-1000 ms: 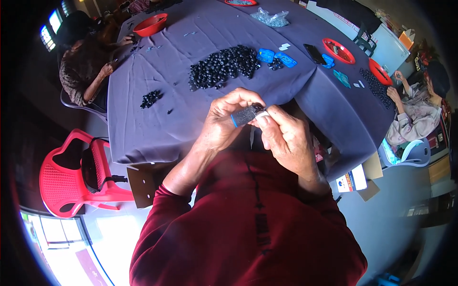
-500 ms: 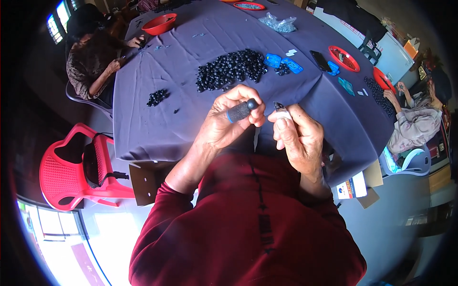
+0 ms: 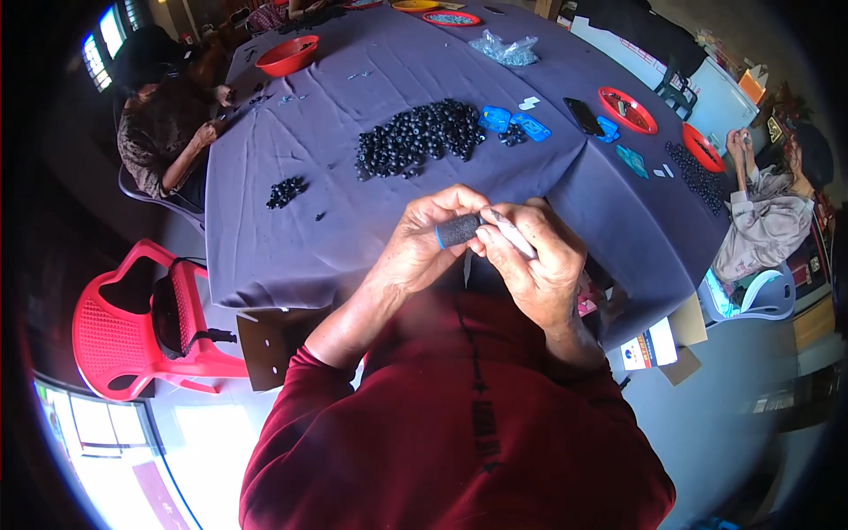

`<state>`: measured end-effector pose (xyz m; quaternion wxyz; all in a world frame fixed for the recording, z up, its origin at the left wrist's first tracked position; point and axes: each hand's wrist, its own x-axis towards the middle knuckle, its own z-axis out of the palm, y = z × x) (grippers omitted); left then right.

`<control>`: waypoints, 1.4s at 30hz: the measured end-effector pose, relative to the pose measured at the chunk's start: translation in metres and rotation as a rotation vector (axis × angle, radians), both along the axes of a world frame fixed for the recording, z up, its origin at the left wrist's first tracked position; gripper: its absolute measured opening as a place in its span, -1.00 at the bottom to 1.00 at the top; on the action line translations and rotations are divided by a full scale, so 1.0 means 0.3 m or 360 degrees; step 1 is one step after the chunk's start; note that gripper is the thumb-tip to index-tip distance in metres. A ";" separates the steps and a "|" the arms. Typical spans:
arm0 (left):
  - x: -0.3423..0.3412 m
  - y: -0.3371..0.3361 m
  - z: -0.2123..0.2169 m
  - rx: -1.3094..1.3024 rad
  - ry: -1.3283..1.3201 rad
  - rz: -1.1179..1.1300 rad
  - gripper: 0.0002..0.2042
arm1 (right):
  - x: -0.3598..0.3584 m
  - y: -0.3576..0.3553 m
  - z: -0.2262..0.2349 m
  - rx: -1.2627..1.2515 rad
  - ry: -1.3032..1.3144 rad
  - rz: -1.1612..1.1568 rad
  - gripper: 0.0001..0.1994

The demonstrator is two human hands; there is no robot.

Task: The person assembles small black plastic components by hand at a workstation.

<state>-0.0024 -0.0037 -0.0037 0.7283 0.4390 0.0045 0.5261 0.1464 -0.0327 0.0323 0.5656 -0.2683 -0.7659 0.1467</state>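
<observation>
My left hand (image 3: 426, 231) is closed in a pinch, with a dark grey finger sleeve (image 3: 458, 231) with a blue edge on its thumb. At its fingertips is a small black rounded part, now almost wholly hidden by the fingers. My right hand (image 3: 541, 258) is closed on a slim white-wrapped tool (image 3: 512, 237), whose tip meets the left fingertips. Whether that tip touches the black part I cannot tell. Both hands are held up before my body, at the table's near edge. Beyond them a large pile of black rounded parts (image 3: 415, 141) lies on the cloth.
A grey-purple cloth covers the table (image 3: 265, 238). It bears a smaller black pile (image 3: 285, 192), blue packets (image 3: 533, 125), a phone (image 3: 583, 115), a red bowl (image 3: 287, 56) and red trays (image 3: 629, 109). People sit left and right. A red chair (image 3: 124, 331) stands left.
My hands have come together; the right has moved left, bringing the white-wrapped tool to the left fingertips. The black rounded part, plain to see before, is now mostly covered.
</observation>
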 end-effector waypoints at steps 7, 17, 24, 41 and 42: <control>-0.034 0.046 0.033 0.0177 -0.0212 0.0100 -0.66 | 0.010 -0.032 0.040 -0.0485 0.0253 0.0049 -0.70; -0.030 0.031 0.022 0.0092 -0.0078 0.0099 -0.69 | 0.012 -0.006 0.015 -0.0502 0.0020 0.0197 -0.79; -0.029 0.022 0.020 0.0146 0.0034 0.0107 -0.68 | 0.008 -0.007 0.017 -0.0510 -0.0070 0.0095 -0.82; -0.027 0.017 0.004 0.0042 0.0087 0.0113 -0.79 | 0.001 0.001 0.000 -0.0343 -0.0101 0.0066 -0.83; -0.023 0.017 0.005 0.0038 0.0087 0.0109 -0.79 | 0.005 0.005 0.000 -0.0344 -0.0145 0.0029 -0.83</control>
